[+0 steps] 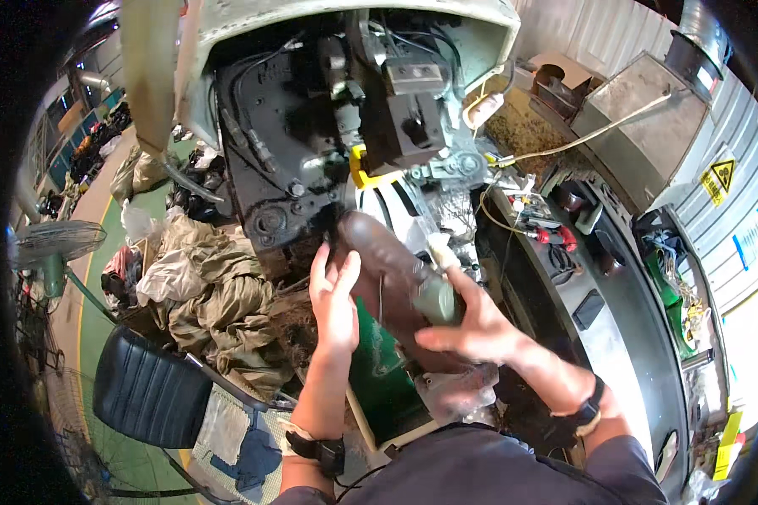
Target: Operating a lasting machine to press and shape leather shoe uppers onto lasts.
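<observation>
A dark brown leather boot upper (387, 251) is in front of me, its rounded toe pointing up and left. A green last (435, 300) shows at its other end. My right hand (480, 324) grips that green end, with the thumb and fingers on either side. My left hand (335, 295) is beside the toe end, its fingers spread apart and the palm turned toward the upper. Motion blurs the upper's lower part. Just beyond it stands a dark machine head (408, 126) with a yellow part (369, 171) under it.
A black chair (152, 387) and heaped beige cloth sacks (219, 295) lie to the left, with a fan (59, 240) farther out. On the right runs a bench (608, 337) carrying red-handled tools (557, 239). A hose (598, 135) crosses toward the machine.
</observation>
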Tool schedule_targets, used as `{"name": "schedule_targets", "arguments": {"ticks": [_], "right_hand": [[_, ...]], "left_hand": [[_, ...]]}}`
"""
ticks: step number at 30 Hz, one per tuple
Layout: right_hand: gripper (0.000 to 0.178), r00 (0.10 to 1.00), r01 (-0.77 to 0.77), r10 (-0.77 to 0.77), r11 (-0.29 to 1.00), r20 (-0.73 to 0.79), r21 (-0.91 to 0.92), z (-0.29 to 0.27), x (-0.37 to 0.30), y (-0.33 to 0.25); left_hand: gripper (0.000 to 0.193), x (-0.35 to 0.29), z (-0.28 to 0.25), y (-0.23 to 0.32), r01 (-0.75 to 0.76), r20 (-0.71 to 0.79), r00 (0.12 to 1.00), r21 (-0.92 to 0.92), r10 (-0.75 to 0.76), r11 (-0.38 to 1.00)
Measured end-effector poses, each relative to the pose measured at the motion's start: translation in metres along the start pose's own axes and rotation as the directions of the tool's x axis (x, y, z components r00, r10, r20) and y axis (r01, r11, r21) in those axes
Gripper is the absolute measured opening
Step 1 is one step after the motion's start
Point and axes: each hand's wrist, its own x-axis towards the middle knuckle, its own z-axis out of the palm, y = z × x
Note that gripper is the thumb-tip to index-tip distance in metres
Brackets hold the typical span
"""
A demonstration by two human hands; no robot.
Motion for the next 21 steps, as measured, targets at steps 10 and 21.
{"name": "schedule_targets", "arguments": {"ticks": [10,21], "right_hand": [[0.120,0.863,0.495,-0.490,0.869,0.120,-0.008,-0.076,-0.128,0.040],[0.081,0.583,0.273,0.545,0.568,-0.603,0.777,-0.174,-0.266,0.176]], "left_hand": [[0.035,-0.041,0.082,-0.001,0.530,0.150,0.848,-0.199,-0.508,0.825],[0.046,-0.136,0.230,-0.203,0.425,0.403,0.712,0.405,-0.575,0.810]]}}
